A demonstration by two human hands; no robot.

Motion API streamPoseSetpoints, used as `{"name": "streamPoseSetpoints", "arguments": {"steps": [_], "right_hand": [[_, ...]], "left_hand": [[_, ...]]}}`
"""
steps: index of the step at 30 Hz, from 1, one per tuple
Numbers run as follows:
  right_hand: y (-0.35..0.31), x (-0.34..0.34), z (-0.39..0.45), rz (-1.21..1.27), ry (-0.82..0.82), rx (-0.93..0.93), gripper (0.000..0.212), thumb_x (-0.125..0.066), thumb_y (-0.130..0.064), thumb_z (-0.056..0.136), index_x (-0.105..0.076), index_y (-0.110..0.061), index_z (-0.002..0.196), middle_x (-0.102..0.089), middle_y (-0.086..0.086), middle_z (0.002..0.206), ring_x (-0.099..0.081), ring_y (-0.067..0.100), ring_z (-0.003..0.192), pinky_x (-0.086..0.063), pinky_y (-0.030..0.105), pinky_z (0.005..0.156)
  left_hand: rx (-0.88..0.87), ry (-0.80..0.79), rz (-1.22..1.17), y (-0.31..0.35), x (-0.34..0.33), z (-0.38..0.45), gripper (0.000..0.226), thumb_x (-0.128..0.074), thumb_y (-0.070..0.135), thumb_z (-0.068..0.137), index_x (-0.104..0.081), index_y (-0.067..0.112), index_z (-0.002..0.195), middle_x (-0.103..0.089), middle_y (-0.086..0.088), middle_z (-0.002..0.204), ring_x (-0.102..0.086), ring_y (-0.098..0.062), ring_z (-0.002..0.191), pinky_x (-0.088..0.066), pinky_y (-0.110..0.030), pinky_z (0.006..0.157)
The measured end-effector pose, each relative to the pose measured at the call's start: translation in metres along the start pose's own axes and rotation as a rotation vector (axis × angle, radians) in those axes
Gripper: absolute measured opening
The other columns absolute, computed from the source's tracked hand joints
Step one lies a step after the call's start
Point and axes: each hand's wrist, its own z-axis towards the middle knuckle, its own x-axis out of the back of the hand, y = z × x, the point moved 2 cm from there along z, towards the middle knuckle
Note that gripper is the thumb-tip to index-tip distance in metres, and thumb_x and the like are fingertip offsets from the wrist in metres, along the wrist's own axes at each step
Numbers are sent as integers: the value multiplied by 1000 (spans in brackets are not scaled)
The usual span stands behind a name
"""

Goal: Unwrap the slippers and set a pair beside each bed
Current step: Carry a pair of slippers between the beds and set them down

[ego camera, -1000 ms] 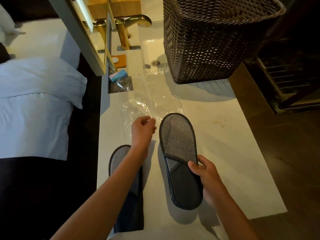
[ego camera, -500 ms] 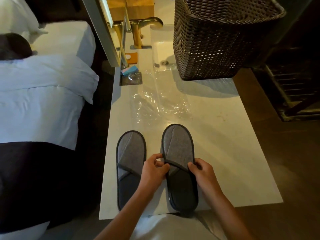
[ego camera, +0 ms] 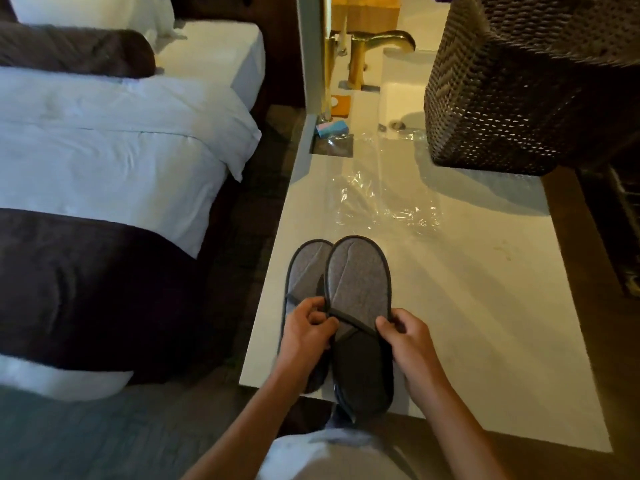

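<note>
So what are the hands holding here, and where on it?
Both hold the grey slippers, stacked with the right one overlapping the left. The left hand and right hand pinch them at the strap edges, mid-length.

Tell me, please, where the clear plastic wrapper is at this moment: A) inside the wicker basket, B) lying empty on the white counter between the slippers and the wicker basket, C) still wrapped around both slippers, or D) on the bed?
B: the crumpled clear wrapper lies flat on the white counter, beyond the two grey slippers and short of the wicker basket.
</note>
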Motion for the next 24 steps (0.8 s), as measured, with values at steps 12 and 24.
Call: {"name": "streamPoseSetpoints", "arguments": {"steps": [12, 24], "right_hand": [[-48, -237, -69, -194, -386, 129, 84, -66, -73, 63, -58, -18, 126, -64, 8, 126, -61, 26, 118, -52, 51, 98], [-68, -558, -232, -443, -934, 196, 10, -60, -19, 94, -67, -18, 101, -74, 1, 101, -71, 15, 91, -61, 33, 82]], "left_hand": [[-52, 328, -377, -71, 248, -69, 29, -65, 1, 87, -62, 14, 113, -73, -8, 83, -73, -19, 77, -61, -38, 71], [13, 845, -718, -221, 513, -197, 26, -65, 0, 86, -64, 22, 100, -74, -7, 85, -71, -13, 69, -55, -24, 55]]}}
